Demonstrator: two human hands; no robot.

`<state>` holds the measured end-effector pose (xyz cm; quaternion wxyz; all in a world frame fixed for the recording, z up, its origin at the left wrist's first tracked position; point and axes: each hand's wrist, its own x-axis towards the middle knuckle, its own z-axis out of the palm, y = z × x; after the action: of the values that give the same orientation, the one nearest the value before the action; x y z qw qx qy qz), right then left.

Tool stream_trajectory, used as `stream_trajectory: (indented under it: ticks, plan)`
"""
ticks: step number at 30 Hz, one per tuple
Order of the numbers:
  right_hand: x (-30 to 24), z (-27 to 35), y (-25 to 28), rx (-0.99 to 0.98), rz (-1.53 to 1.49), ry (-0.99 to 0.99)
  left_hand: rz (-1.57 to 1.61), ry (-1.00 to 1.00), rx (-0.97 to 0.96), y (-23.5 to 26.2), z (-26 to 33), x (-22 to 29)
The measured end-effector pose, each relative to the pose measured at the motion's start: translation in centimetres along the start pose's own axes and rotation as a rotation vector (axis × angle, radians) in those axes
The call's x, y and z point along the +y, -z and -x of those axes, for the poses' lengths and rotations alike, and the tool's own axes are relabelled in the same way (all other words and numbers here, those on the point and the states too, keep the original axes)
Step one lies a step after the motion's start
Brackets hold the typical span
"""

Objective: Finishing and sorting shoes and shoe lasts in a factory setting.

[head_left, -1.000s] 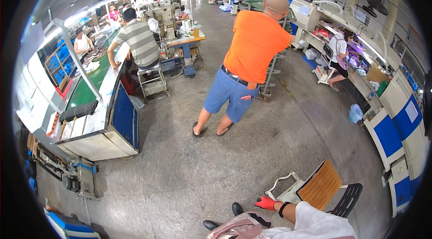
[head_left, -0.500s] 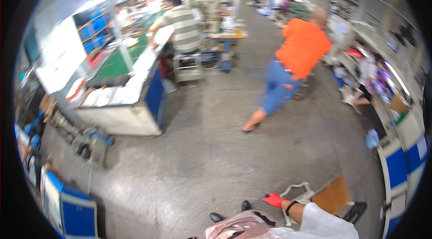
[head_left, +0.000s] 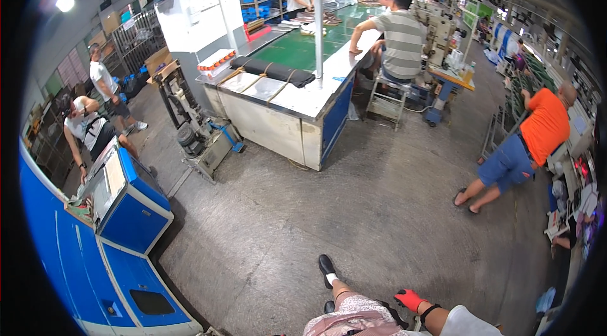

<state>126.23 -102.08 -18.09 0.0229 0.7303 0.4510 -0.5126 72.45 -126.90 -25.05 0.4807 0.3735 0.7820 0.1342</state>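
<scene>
While walking pace is implied by black shoe (head_left: 327,268) forward on grey concrete floor (head_left: 354,209), red-gloved right hand (head_left: 410,299) is hung loosely curled beside hip, nothing gripped; left hand unseen. Long green-topped tabletop (head_left: 297,92) well ahead.

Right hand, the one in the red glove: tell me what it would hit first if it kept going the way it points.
The right hand points up-left, away from the body. Going straight on, it would probably meet only the bare concrete floor; the way looks free up to the long worktable. Depth is hard to judge in this view.
</scene>
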Motion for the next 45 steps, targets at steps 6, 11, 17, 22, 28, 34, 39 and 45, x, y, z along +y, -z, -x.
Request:
stream_trajectory:
  ticks: [6,11,17,22,28,34,39,45]
  plan:
    - [-12.0,-10.4,1.0,-0.134,0.156,0.029,-0.496,-0.274,0.201,4.3,-3.5,2.3]
    - [-27.4,-17.9,2.2,-0.229,0.333,0.235,0.404,0.245,0.2,11.6,-8.5,11.6]
    - [-44.4,-24.4,2.1,-0.048,0.353,0.516,0.774,0.348,0.281,16.7,-12.2,17.3]
    - [-50.7,-27.5,0.3,-0.116,0.413,0.536,0.646,0.295,0.314,17.0,-15.4,13.1]
    - [-52.4,-29.8,-3.1,-0.263,0.375,0.344,0.495,0.401,0.186,19.3,-18.0,7.6]
    - [-54.7,-30.8,-6.3,-0.316,-0.052,0.066,0.432,0.397,0.366,29.0,-26.2,8.9]
    - [-61.7,-32.2,-10.9,-0.399,-0.116,0.034,0.533,0.451,0.543,40.8,-30.8,12.2]
    - [-73.4,-31.2,-16.8,-0.413,0.576,0.901,0.562,0.47,0.62,47.6,-31.5,14.5]
